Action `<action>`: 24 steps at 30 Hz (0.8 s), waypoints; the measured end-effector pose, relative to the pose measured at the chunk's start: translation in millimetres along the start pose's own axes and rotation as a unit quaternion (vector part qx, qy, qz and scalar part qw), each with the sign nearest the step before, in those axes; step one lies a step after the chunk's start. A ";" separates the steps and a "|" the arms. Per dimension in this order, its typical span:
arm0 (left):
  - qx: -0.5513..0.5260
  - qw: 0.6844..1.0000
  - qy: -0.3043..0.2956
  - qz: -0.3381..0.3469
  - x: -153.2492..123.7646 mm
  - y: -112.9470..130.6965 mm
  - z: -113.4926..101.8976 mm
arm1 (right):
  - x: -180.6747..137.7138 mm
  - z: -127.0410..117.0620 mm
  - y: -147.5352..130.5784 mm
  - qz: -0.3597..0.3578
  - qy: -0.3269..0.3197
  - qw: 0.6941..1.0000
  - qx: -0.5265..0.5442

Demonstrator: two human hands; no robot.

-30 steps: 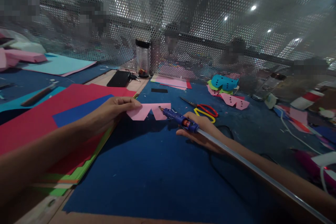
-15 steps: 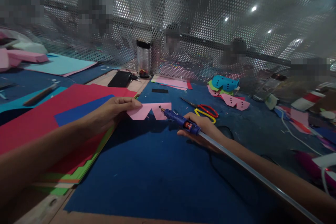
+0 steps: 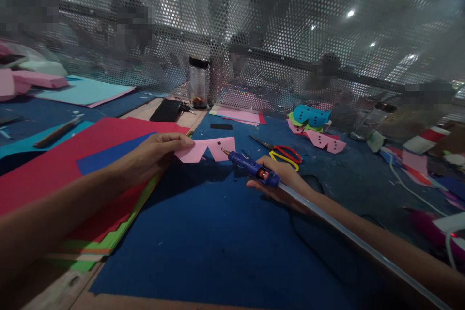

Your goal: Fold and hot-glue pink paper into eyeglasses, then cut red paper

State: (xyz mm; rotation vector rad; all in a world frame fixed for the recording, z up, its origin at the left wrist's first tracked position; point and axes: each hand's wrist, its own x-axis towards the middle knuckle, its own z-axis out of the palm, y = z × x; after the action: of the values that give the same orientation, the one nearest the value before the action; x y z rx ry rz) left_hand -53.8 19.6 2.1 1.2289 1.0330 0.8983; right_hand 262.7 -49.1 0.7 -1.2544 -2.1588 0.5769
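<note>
My left hand (image 3: 160, 151) pinches the left end of a pink paper cut-out (image 3: 207, 150) with a notched lower edge, holding it just above the blue mat (image 3: 203, 237). My right hand (image 3: 281, 180) grips a blue hot glue gun (image 3: 252, 168) with a long clear glue stick (image 3: 356, 244) trailing back along my forearm. The gun's nozzle points at the right lower edge of the pink cut-out and almost touches it.
A stack of red, blue and green paper sheets (image 3: 72, 169) lies at the left. Red and yellow scissors (image 3: 285, 154) lie behind my right hand. Farther back are pink and teal cut-outs (image 3: 314, 123), a black phone (image 3: 166, 109), a clear jar (image 3: 198, 82) and a perforated metal screen (image 3: 254, 34).
The pink cut-out has tilted and risen slightly in my left hand. The glue gun has shifted a little to the right, its nozzle staying at the paper's edge.
</note>
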 end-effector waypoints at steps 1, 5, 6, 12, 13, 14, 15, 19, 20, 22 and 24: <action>0.002 1.000 -0.002 0.001 -0.3 0.3 0.2 | -0.3 0.3 0.4 0.003 -0.003 1.000 0.004; 0.003 1.000 -0.006 0.001 -3.6 2.8 2.6 | -1.3 2.5 1.6 0.020 -0.005 0.999 0.026; 0.005 1.000 -0.004 -0.001 -4.3 3.2 2.9 | -1.4 3.3 1.7 0.024 -0.007 0.999 0.031; 0.022 1.000 -0.006 0.015 -1.5 0.4 0.2 | 0.3 6.2 3.0 0.027 -0.004 0.999 0.029; 0.020 1.000 -0.008 0.016 -0.7 -0.2 -0.3 | 0.5 6.0 3.4 0.026 -0.003 0.999 0.025; 0.018 1.000 -0.009 0.016 -0.1 -0.7 -0.5 | 0.6 5.7 3.9 0.024 -0.004 0.999 0.022; 0.017 1.000 -0.009 0.014 0.2 -0.9 -0.5 | 0.6 5.3 4.3 0.022 -0.007 1.000 0.018; 0.017 1.000 -0.006 0.008 -1.5 -0.2 1.4 | 0.1 3.9 4.3 0.017 -0.015 1.000 0.012; 0.017 1.000 -0.004 0.008 -2.1 0.0 2.1 | -0.1 3.5 3.9 0.018 -0.014 1.000 0.015; 0.011 1.000 0.000 0.004 -3.2 0.6 3.1 | -0.7 2.4 3.1 0.020 -0.011 1.000 0.015; 0.002 1.000 0.003 0.000 -3.9 1.4 3.6 | -1.7 0.7 2.9 0.015 -0.010 1.000 0.006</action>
State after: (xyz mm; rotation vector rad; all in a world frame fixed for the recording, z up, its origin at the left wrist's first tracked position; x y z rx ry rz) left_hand -51.6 15.1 4.1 1.2292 1.0408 0.9011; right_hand 264.8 -49.3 -2.0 -1.2825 -2.1531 0.6179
